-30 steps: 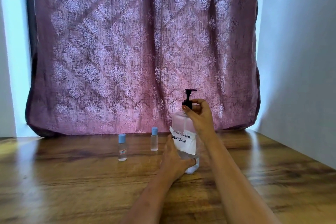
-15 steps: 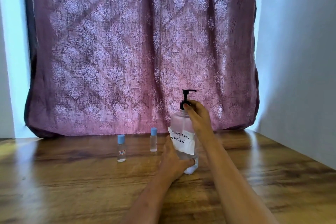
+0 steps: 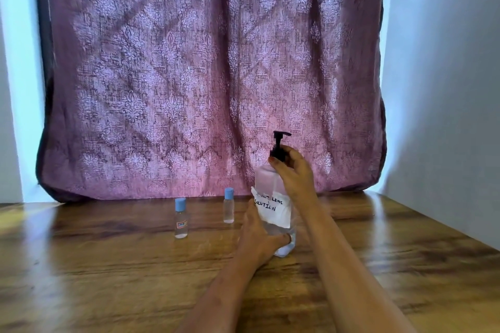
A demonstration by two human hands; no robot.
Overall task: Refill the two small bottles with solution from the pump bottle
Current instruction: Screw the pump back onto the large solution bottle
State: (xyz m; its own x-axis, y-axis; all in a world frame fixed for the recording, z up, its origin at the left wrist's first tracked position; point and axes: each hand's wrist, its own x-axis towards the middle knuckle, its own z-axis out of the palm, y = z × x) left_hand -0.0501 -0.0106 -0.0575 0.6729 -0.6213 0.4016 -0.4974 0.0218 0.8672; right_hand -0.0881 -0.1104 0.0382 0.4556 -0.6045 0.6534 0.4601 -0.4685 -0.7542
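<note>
As left hand (image 3: 259, 235) steadies bottle (image 3: 272, 209), right hand (image 3: 293, 174) grips.

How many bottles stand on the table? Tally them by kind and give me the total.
small bottles: 2
pump bottle: 1
total: 3
</note>
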